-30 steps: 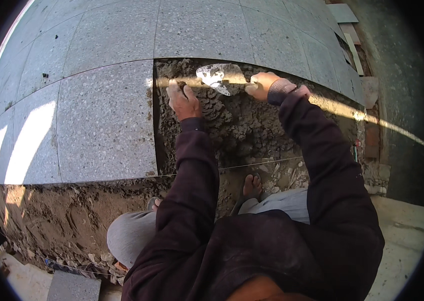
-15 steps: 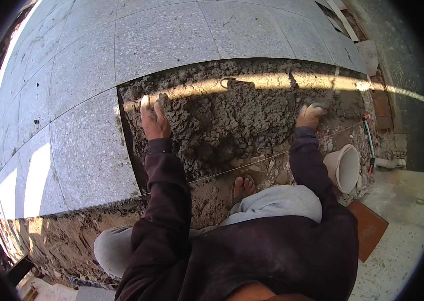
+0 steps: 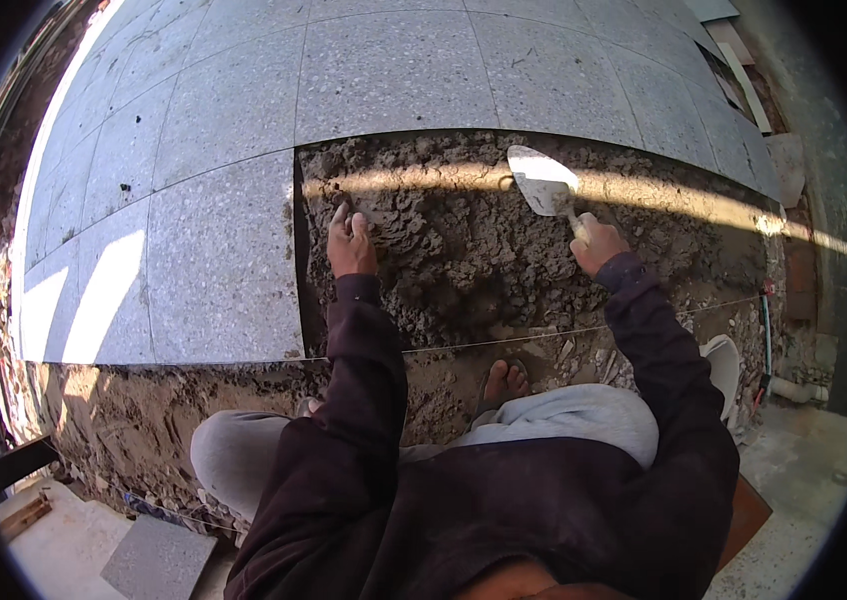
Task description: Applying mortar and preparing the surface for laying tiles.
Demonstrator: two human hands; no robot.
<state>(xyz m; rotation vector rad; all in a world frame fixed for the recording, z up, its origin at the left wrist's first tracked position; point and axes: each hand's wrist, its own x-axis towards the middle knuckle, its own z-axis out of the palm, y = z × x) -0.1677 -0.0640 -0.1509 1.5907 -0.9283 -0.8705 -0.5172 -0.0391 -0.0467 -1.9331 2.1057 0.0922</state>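
My right hand (image 3: 599,244) is closed round the handle of a trowel (image 3: 540,182), above the far middle of a bed of damp, lumpy mortar (image 3: 463,255). The trowel's pale, broad blade points away from me and to the left, bright in a strip of sunlight. My left hand (image 3: 352,246) is over the bed's left end, near a laid tile's edge. Its thumb and fingers are apart, with dark mortar showing around the tips; I see nothing gripped there. Speckled grey tiles (image 3: 223,255) border the bed on the left and far sides.
A taut string (image 3: 503,343) runs along the bed's near side, just beyond my foot (image 3: 506,383). At the right are a white bucket (image 3: 721,370), partly behind my arm, a thin blue-green tool (image 3: 766,335) and a pipe (image 3: 798,390). A loose grey tile (image 3: 158,560) lies at lower left.
My right hand has moved left and away from me, and the trowel blade now shows plainly over the mortar. My left hand stays by the tile edge, its fingers more bent. The whole view has shifted.
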